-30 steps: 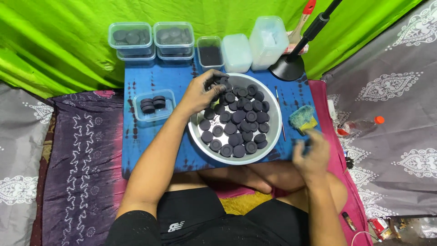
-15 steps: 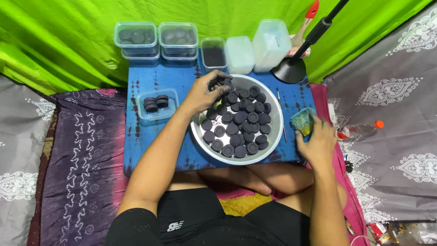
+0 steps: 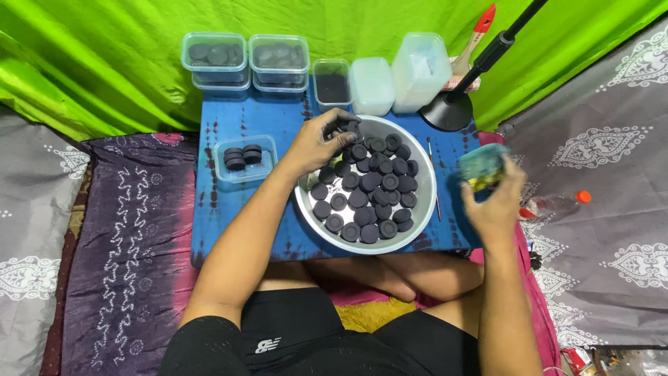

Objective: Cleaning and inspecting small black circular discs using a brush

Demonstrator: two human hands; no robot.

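The left hand (image 3: 316, 143) pinches black round discs (image 3: 348, 129) over the round metal bowl (image 3: 426, 182) on the blue cloth-covered table (image 3: 278, 118); the right hand (image 3: 495, 202) clasps a blue-green sponge (image 3: 481, 166) at its right edge.

Landmark: black lamp base (image 3: 446, 111), on blue tie-dyed cloth (image 3: 236, 209).
Left of it: white lidded tubs (image 3: 396, 76); clear stacked boxes (image 3: 243, 61).
Behind it: red-handled brush (image 3: 474, 36); green backdrop (image 3: 104, 63).
Right, well apart: orange-capped bottle (image 3: 557, 205).

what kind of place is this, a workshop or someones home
Probably a makeshift home work spot on the floor: bright green cloth backdrop, patterned fabric spread about, and a low blue-covered board bearing a metal bowl of dark discs.
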